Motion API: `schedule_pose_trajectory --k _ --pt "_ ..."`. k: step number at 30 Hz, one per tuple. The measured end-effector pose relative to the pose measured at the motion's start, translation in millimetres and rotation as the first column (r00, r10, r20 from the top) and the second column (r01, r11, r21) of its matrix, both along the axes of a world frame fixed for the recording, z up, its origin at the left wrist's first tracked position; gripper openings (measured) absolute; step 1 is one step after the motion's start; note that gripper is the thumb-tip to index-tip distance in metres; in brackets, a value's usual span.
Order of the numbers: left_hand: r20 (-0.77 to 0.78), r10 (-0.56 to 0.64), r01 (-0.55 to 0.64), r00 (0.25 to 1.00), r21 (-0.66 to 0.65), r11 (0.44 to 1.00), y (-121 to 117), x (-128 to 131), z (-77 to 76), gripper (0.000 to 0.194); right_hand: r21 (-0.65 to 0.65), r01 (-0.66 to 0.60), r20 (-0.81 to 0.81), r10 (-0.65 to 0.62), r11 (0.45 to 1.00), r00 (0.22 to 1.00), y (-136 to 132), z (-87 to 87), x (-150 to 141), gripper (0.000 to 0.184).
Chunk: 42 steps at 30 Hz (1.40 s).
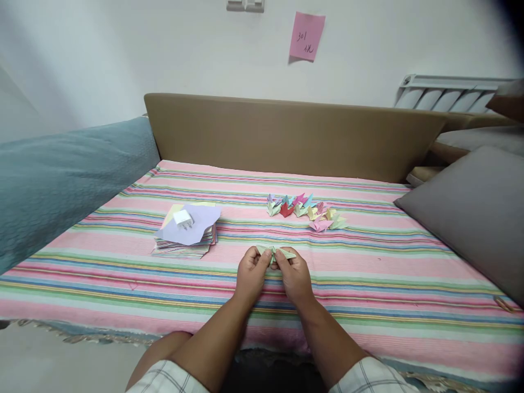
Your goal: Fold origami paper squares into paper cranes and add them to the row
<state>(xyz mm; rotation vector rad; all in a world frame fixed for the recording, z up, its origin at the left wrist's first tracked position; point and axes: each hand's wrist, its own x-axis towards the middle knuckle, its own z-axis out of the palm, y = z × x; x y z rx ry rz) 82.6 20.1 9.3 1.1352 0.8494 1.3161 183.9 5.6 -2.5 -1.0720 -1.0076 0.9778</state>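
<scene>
Between my two hands, just above the striped cloth, is a pale green folded paper crane [289, 253] with its wings spread to both sides. My left hand [251, 273] pinches its left side between thumb and fingers. On the other side, my right hand [297, 274] grips the right part the same way. The thumbs cover part of its middle. Beyond my hands lies a cluster of several folded paper cranes [287, 209] in pink, red, blue, yellow, green and purple.
Left of my hands, a stack of coloured paper [186, 249] carries a white plug adapter [183, 219]. The striped cloth [368, 262] covers the seat. A grey cushion [475, 213] stands at right, a blue-covered armrest [77, 180] at left, and a brown backrest [286, 136] behind.
</scene>
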Motion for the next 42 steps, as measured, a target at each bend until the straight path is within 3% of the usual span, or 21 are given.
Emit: schedule_pose_trajectory --k 4,9,12,14,19,23,31,38,42 --pt "-0.221 0.024 -0.001 0.975 0.101 0.995 0.6 -3.2 0.5 0.034 0.043 -0.006 0.082 0.003 0.999 0.997 -3.9 6.8 -1.3 0.022" --pt "-0.433 0.151 -0.051 0.889 0.235 0.971 2.0 -7.7 -2.4 0.034 -0.025 -0.043 -0.041 0.042 0.999 0.998 -3.4 3.9 -4.0 0.027" --pt "-0.507 0.246 -0.046 0.826 0.375 0.926 1.6 -8.6 -3.2 0.033 -0.042 -0.080 -0.049 0.078 0.996 0.996 -2.2 -1.0 -6.3 0.030" --pt "-0.498 0.237 -0.015 0.834 0.409 0.912 0.4 -7.5 -3.5 0.032 -0.047 -0.063 -0.034 0.062 0.997 0.998 -1.7 -2.6 -7.5 0.032" --pt "-0.301 0.057 -0.007 0.952 0.166 0.986 -1.8 -2.3 -4.3 0.030 0.030 0.033 0.174 -0.038 0.999 0.984 -3.7 2.0 -7.4 0.029" --pt "-0.341 0.073 -0.017 0.937 0.165 0.986 -0.9 -2.6 -3.6 0.037 0.119 0.061 0.328 -0.098 0.991 0.939 -6.3 3.2 -8.1 0.025" --pt "-0.431 0.229 -0.077 0.873 0.341 0.937 -1.4 -4.3 -3.7 0.035 0.059 -0.025 0.196 0.013 0.998 0.981 -4.4 -2.8 -11.1 0.026" --pt "-0.333 0.094 -0.040 0.938 0.164 0.986 -1.6 -1.6 -2.8 0.038 0.084 0.052 0.259 -0.072 0.995 0.963 -4.0 5.0 -11.2 0.029" --pt "-0.279 0.074 -0.044 0.958 0.114 0.993 -1.1 0.0 0.0 0.042 -0.006 0.011 0.119 -0.010 1.000 0.993 -2.8 0.2 -12.5 0.033"
